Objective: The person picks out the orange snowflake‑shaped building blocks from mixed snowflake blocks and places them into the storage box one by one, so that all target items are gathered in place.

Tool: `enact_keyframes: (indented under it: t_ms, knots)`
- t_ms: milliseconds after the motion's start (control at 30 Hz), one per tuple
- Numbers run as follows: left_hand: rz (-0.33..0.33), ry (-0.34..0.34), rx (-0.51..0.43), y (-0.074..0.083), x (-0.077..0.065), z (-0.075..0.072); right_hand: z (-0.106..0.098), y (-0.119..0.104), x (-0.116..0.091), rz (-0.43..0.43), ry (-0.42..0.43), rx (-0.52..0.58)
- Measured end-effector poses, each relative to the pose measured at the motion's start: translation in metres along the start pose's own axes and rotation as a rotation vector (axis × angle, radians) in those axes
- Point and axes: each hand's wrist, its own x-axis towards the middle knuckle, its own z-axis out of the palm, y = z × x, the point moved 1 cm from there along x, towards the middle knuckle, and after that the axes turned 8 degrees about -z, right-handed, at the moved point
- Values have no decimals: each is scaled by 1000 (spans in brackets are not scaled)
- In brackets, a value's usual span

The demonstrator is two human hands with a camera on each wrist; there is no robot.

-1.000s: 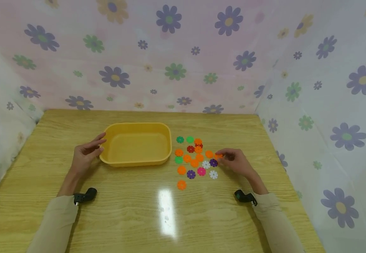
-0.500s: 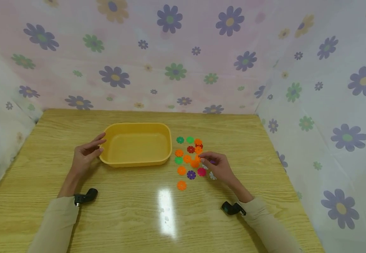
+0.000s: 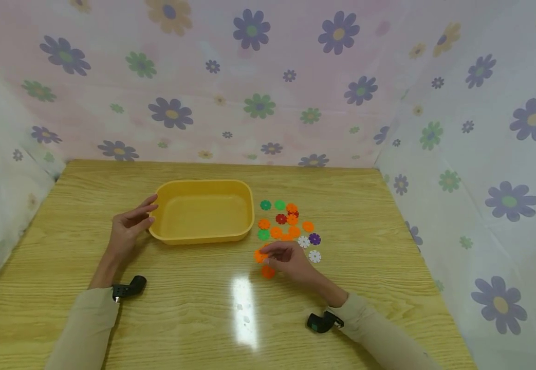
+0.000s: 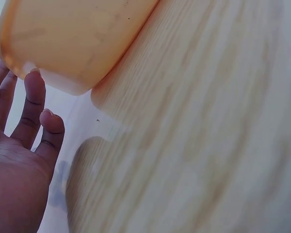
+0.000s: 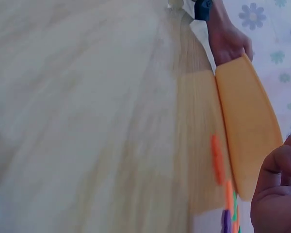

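Observation:
My right hand point(image 3: 295, 263) pinches an orange notched disc point(image 3: 259, 256) between thumb and fingers, raised above the table in front of the scattered discs. In the right wrist view that hand's fingertips run out of the frame. The left hand point(image 3: 129, 228) touches the left end of a yellow tub point(image 3: 203, 239), its fingers loosely extended along the wall. Beside the tub's right end lie flat discs in several colours: a dark green disc point(image 3: 265, 205), a dark red disc point(image 3: 281, 219), a purple disc point(image 3: 314, 239), a white disc point(image 3: 315, 256) and several orange ones. The right hand hides part of the group.
The wood-grain table point(image 3: 180, 318) has a bright light reflection near its middle front. Flower-printed cloth point(image 3: 268, 77) encloses the back and sides. Another orange disc point(image 3: 268, 272) lies just below the right hand's fingertips.
My right hand has moved left and toward me from the right side of the discs, over the group to its lower left, with an orange disc now in its pinch. The left hand stays at the tub.

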Motion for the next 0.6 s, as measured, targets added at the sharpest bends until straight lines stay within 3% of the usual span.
enact_keyframes:
  t_ms: [167, 367, 600]
  knots:
    - [-8, 19, 3, 1, 0, 3, 11, 0, 10, 11, -3, -5]
    - [-34, 36, 28, 2, 0, 0, 19, -1, 27, 65, 57, -70]
    - [-12, 14, -23, -1, 0, -1, 24, -6, 54, 28, 146, -182]
